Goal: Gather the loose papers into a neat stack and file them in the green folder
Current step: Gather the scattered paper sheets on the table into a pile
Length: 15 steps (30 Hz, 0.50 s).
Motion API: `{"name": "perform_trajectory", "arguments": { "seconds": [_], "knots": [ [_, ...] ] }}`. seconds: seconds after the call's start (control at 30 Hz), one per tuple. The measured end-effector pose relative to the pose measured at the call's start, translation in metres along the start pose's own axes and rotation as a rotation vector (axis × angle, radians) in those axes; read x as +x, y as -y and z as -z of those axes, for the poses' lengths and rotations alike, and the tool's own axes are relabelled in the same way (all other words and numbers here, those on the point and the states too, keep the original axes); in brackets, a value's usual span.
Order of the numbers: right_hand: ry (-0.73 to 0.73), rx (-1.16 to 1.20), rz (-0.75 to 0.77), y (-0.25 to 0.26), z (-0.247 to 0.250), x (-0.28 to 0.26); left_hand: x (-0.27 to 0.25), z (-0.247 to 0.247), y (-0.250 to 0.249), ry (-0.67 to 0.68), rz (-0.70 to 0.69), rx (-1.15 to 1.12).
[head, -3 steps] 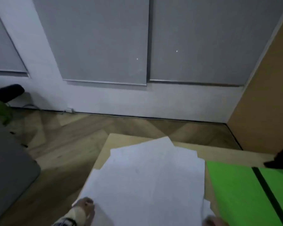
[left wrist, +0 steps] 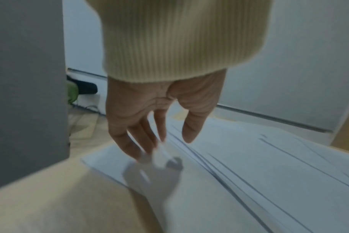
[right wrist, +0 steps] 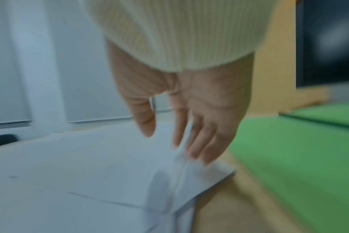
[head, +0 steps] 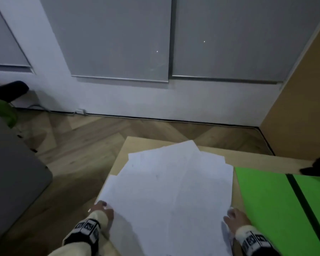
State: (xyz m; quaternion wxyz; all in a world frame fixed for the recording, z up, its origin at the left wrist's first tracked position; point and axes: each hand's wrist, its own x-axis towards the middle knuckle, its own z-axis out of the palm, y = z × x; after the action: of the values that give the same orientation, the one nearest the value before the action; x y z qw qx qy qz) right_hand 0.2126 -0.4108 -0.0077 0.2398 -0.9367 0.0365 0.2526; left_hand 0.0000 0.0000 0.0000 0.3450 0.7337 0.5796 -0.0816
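Observation:
Several white papers (head: 170, 187) lie fanned and overlapping on a light wooden table (head: 257, 157). The green folder (head: 277, 206) with a black spine lies open to their right. My left hand (head: 103, 209) is at the papers' near left corner, fingers straight and reaching down to the sheet edge (left wrist: 157, 154). At the near right edge of the papers (right wrist: 189, 178) my right hand (head: 235, 217) has its fingers extended, tips touching the paper. Neither hand holds anything.
A grey piece of furniture (head: 11, 172) stands to the left across a strip of wooden floor (head: 81, 145). A white wall with grey panels (head: 118, 43) is beyond the table. An orange-brown cabinet side (head: 303, 89) stands at the right.
Both hands have come further into view, moving forward along the two sides of the papers. The papers have not visibly shifted.

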Motion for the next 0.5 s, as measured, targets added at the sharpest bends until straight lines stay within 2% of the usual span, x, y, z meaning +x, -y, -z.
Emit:
{"name": "perform_trajectory", "arguments": {
  "seconds": [0.07, 0.13, 0.2, 0.4, 0.5],
  "knots": [
    [-0.092, -0.006, -0.13, 0.017, -0.001, 0.004, -0.01, 0.001, -0.013, -0.1, 0.094, 0.13],
    [-0.146, 0.018, -0.265, 0.025, -0.007, -0.005, -0.019, -0.001, -0.013, -0.127, 0.197, 0.173],
    [-0.174, 0.025, -0.358, 0.031, -0.011, -0.012, -0.018, -0.003, -0.013, -0.139, 0.233, 0.161],
    [-0.186, 0.065, -0.391, 0.035, -0.022, -0.003, -0.015, -0.001, -0.021, -0.136, 0.27, 0.178],
    [-0.154, -0.018, -0.367, 0.037, -0.016, 0.002, -0.011, 0.0, -0.03, -0.078, 0.258, 0.151]
  ]
}}
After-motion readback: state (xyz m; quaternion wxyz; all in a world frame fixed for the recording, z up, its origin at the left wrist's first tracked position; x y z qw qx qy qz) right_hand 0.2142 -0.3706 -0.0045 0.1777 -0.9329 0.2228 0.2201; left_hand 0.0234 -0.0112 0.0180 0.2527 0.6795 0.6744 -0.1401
